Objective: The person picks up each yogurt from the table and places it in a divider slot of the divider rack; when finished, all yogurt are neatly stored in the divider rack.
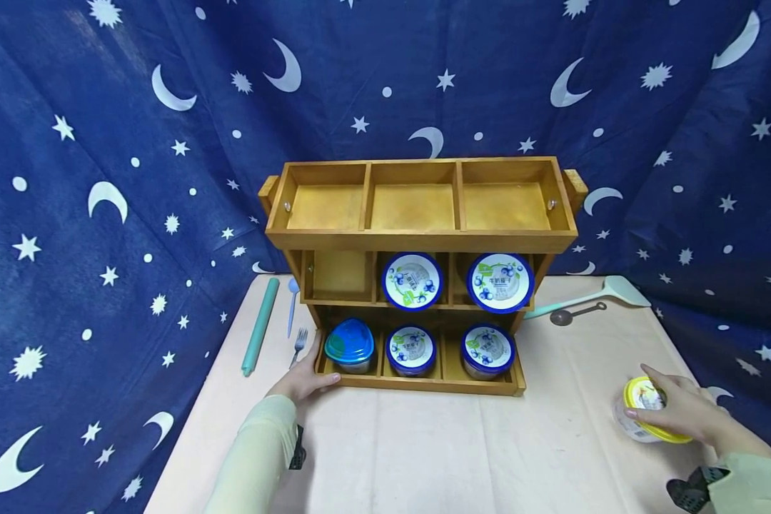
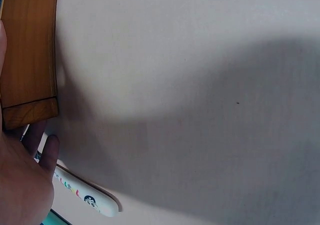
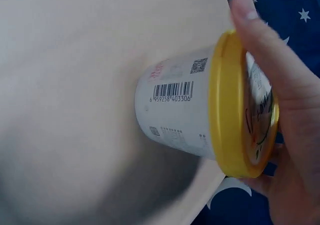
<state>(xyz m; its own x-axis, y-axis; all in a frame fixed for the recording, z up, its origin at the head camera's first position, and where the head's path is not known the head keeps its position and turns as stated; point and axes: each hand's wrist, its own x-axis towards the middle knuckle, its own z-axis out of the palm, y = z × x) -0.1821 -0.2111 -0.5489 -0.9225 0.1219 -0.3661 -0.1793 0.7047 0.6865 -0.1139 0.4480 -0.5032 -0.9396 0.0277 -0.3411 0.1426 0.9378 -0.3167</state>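
My left hand (image 1: 303, 380) grips the front left corner of a three-tier wooden rack (image 1: 424, 384), thumb along the front and other fingers behind the side. At the right of the table my right hand (image 1: 684, 407) holds a white tub with a yellow lid (image 3: 172, 102) from above, thumb and fingers at opposite sides of the lid. The tub looks slightly tilted. Blue-rimmed tubs stand in the rack: two on the middle tier (image 1: 412, 281) and two on the bottom (image 1: 411, 350). A blue-lidded container (image 1: 350, 344) sits in the bottom left compartment, near my left hand.
Left of the rack lie a teal rolled cylinder (image 1: 260, 327), a blue spoon (image 1: 292, 303) and a fork (image 1: 299, 344). To its right lie a mint spatula (image 1: 617, 291) and a dark spoon (image 1: 565, 316). A blue star-patterned cloth (image 1: 385, 57) hangs behind.
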